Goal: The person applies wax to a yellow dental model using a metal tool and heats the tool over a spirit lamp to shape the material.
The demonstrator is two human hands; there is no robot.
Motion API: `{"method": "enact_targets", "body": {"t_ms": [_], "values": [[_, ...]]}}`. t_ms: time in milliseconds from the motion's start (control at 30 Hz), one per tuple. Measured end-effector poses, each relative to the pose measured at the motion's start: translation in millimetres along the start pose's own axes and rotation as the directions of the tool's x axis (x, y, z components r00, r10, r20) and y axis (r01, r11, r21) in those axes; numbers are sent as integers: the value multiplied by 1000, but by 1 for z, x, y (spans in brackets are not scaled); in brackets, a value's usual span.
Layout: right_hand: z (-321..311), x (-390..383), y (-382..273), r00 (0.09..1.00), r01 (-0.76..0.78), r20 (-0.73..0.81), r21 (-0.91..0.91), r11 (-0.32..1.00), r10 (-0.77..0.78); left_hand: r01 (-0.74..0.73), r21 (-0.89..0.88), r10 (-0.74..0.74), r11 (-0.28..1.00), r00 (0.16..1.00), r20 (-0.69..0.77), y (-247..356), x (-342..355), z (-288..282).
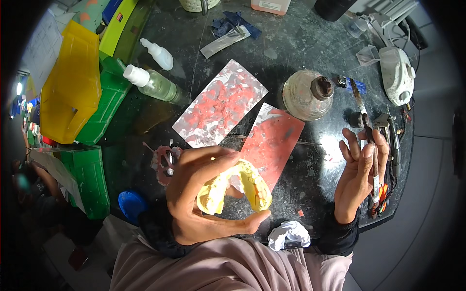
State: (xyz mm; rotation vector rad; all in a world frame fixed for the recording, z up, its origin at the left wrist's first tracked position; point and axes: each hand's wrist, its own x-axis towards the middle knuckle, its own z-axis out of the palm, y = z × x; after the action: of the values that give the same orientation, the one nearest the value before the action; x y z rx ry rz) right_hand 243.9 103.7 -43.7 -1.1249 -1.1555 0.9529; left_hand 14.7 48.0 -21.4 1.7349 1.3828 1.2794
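Note:
My left hand grips a yellow U-shaped dental cast, thumb near its lower right end. My right hand holds a long, stained tool upright between its fingers, its tip raised. Beyond the cast lie two foil-like sheets, one mottled pink, the other mostly pink. A pink piece with metal sits left of my left hand. A white cast-like piece rests at the near edge. A glass burner with a dark top stands behind the sheets.
Yellow and green bins line the left, beside two bottles and a blue lid. A white device and cables are at the right. Dark scraps and containers lie at the back. People show at far left.

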Motion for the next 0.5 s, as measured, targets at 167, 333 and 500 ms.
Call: {"method": "enact_targets", "body": {"t_ms": [167, 333, 500], "values": [[0, -1, 2, 1000, 10, 9, 2, 1000, -10, -34, -36, 33, 999, 999, -30, -2, -2, 3], [0, -2, 2, 999, 17, 34, 31, 999, -18, -72, -127, 66, 989, 996, -53, -12, -10, 9], [3, -3, 1, 1000, 14, 3, 52, 999, -14, -84, -46, 76, 995, 986, -148, -5, -10, 7]]}}
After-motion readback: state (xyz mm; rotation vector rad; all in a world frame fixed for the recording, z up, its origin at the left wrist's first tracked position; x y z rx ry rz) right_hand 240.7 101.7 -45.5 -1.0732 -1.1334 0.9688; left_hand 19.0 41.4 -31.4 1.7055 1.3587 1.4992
